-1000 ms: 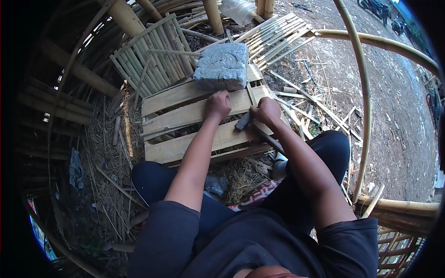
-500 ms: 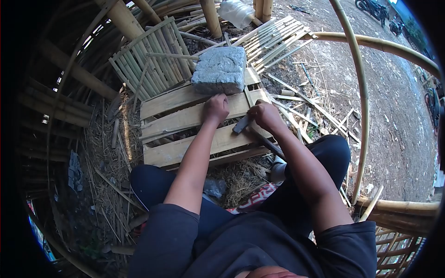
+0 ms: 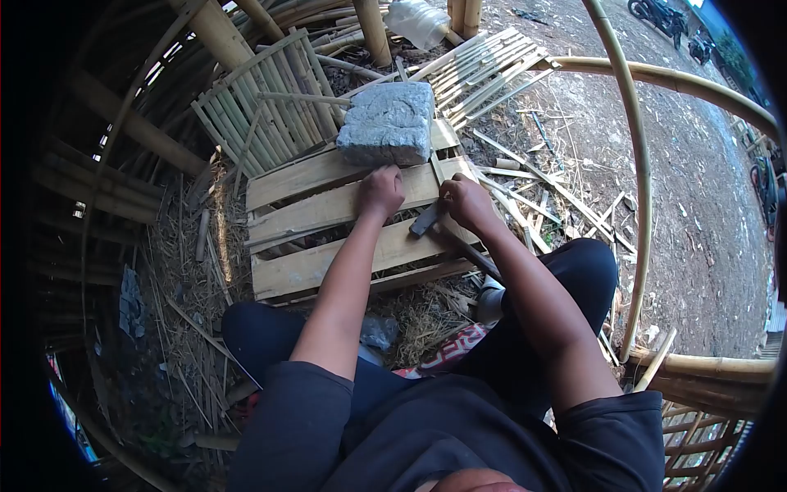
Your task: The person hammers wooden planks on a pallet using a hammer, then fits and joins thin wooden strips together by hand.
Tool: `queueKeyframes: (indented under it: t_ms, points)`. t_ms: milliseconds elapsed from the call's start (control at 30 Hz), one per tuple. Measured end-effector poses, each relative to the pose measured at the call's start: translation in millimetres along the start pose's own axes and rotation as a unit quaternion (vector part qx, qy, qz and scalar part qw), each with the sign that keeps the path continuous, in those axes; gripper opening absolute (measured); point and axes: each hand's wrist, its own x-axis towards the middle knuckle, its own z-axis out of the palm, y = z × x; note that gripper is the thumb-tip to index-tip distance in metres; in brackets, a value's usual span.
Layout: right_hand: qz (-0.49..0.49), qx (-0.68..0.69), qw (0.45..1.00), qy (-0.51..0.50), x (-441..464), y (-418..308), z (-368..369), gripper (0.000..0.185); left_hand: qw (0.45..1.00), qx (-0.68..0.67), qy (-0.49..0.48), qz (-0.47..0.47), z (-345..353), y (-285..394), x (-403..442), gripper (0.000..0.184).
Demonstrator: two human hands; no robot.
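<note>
My left hand, closed, rests on the wooden slats just below a grey concrete block. What its fingers hold, if anything, is hidden. To its right, my right hand is also closed, at the lower end of a narrow bamboo strip lying across the slats. Whether it grips that strip or something small cannot be made out. A hammer lies below the right hand, its dark head on the slats and its handle running under my right forearm.
Slatted bamboo panels lean at the back left, and another lies at the back right. Bamboo offcuts litter the ground. A curved bamboo pole rises on my right. A plastic jug lies at the back.
Both hands stay closed in nearly the same places. My left knee has shifted slightly outward, and the whole view has moved a few pixels.
</note>
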Motion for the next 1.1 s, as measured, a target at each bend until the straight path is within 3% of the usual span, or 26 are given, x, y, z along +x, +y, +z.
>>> queueKeyframes:
  t_ms: [467, 1100]
  points:
    - [0.005, 0.048, 0.999, 0.007, -0.7, 3.7, 4.6, 0.011, 1.000, -0.002, 0.010, 0.010, -3.4, 5.3, -2.0, 0.015]
    - [-0.041, -0.014, 0.999, -0.014, -4.8, -4.1, 2.5, 0.014, 1.000, 0.005, 0.021, 0.003, -1.3, 4.8, -3.8, 0.015]
